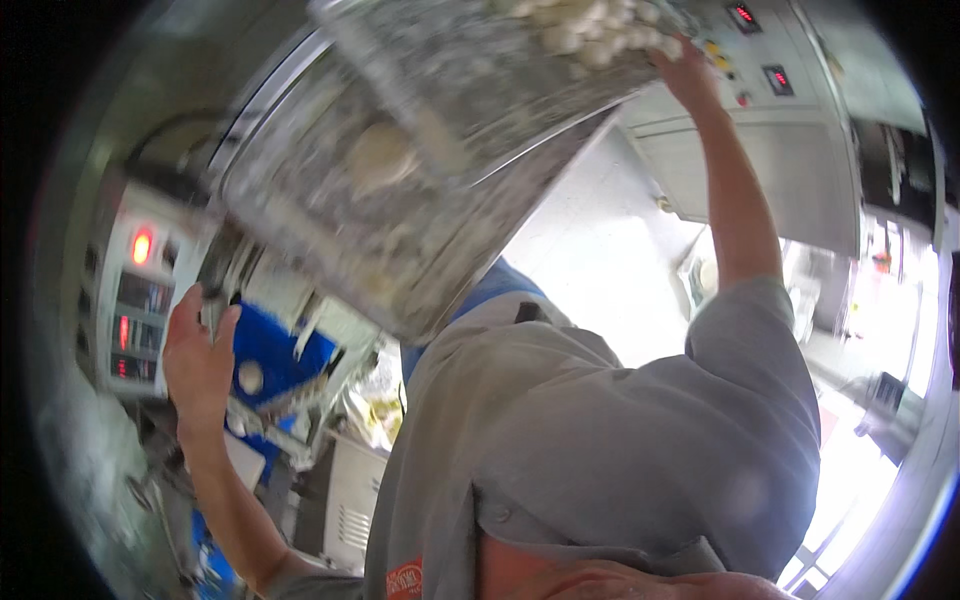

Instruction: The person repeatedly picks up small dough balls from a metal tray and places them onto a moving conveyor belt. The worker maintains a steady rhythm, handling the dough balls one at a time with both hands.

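Observation:
My left hand is raised at the left, thumb and fingers apart, near the control box and a dark, blurred machine part. Whether it touches that part I cannot tell. At the upper right, my right hand reaches to the edge of a floured tray beside a heap of pale dough pieces; its fingertips are blurred, so its grip is unclear. A round pale dough piece lies on the floured work surface, left of the tray.
The control box with red displays stands at the left. Below it runs a blue conveyor belt with a pale round piece on it. A light cabinet with red displays and buttons is at the upper right.

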Action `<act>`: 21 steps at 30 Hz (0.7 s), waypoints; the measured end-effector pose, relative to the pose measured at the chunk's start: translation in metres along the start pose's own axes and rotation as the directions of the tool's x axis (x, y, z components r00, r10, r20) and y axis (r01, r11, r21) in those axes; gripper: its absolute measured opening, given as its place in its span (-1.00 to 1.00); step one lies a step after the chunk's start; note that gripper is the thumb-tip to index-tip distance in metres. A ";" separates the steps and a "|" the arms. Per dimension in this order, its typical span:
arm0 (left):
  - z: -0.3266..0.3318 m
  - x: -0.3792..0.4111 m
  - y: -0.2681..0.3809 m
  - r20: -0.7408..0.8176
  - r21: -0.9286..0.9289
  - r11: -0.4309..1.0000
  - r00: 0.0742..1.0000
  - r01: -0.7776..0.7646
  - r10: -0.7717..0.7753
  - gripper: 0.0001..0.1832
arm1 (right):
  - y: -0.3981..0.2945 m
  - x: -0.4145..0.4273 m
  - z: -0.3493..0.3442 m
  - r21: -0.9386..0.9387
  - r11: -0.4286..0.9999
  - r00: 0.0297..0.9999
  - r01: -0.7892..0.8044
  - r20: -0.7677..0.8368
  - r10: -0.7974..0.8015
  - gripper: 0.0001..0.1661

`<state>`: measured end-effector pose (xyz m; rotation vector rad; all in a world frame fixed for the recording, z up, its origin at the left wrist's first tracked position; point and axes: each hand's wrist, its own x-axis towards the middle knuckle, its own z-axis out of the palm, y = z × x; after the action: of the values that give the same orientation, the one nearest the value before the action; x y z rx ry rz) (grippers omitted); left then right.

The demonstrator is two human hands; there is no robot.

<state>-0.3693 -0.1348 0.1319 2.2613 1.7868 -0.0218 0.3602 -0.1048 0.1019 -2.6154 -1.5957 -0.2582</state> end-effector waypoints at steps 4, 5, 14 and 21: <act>-0.008 0.083 0.114 -0.092 -0.442 0.868 0.974 -0.226 0.207 -0.46 | 0.005 0.002 0.007 0.171 0.985 0.984 0.005 0.176 -0.035 -0.16; -0.004 0.108 0.164 -0.082 -0.424 0.862 0.959 -0.279 0.270 -0.46 | -0.005 -0.003 0.011 0.167 0.986 0.985 0.023 0.166 -0.051 -0.18; 0.131 0.231 0.463 -0.309 0.044 0.749 0.704 -0.661 0.639 -0.33 | 0.051 0.058 0.057 0.049 0.939 0.940 0.341 -0.033 -0.340 -0.25; 0.172 0.228 0.448 -0.286 -0.379 0.798 0.879 -0.468 0.380 -0.24 | 0.000 0.036 0.045 -0.063 0.940 0.928 0.335 0.195 -0.317 -0.19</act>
<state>0.1410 -0.0482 0.0124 2.3119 1.1482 0.6474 0.3813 -0.0668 0.0636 -2.4880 -2.1342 -0.1147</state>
